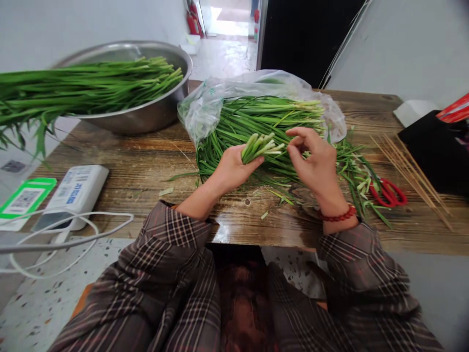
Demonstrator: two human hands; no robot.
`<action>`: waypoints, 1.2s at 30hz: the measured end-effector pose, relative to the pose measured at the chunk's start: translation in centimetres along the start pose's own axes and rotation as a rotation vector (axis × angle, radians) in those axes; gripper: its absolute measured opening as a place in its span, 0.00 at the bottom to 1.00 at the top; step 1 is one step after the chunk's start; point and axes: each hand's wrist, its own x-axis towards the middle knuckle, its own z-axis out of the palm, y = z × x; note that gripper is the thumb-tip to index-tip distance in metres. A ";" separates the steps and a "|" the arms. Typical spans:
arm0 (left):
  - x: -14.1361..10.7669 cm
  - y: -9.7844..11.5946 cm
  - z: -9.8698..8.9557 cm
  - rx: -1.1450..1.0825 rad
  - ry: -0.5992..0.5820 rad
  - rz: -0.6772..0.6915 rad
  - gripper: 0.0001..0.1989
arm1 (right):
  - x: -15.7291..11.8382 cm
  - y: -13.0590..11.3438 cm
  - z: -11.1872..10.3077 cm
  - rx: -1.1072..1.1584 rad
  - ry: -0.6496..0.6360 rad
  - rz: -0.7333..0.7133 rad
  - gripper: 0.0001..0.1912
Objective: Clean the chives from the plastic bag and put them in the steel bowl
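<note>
Green stems (256, 148) sit bunched in your left hand (234, 167), mid-frame; your right hand (311, 156), just beside, curls narrow, whether closed on anything I cannot tell. Sorting seems in hand; the next pick calls for steady holding.

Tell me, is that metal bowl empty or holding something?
Holding something: garlic chives lie in the metal bowl, pale ends inside, leaves trailing over its left rim.
</note>
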 end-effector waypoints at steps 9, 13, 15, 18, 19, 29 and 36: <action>0.1 0.2 -0.8 -0.298 -0.001 -0.079 0.13 | -0.1 -0.5 0.7 0.066 -0.034 0.001 0.07; -0.2 0.6 -0.6 -0.314 -0.143 -0.095 0.11 | -0.4 -1.1 1.3 0.117 0.042 0.001 0.10; -0.2 0.6 -0.5 -0.300 -0.198 -0.131 0.11 | -0.5 -1.0 1.6 0.093 0.069 -0.076 0.12; -0.2 0.6 -0.5 -0.224 -0.194 -0.164 0.13 | -0.7 -0.8 1.9 -0.034 0.075 -0.214 0.14; -0.2 0.6 -0.4 -0.196 -0.180 -0.164 0.14 | -0.8 -0.8 1.9 -0.086 0.067 -0.249 0.14; -0.2 0.2 -0.2 -0.040 -0.095 -0.055 0.09 | 0.2 0.9 0.7 -0.302 0.191 -0.098 0.08; -0.2 0.7 -0.4 -0.118 -0.097 -0.181 0.14 | 0.6 -0.1 0.0 -0.011 0.040 -0.156 0.06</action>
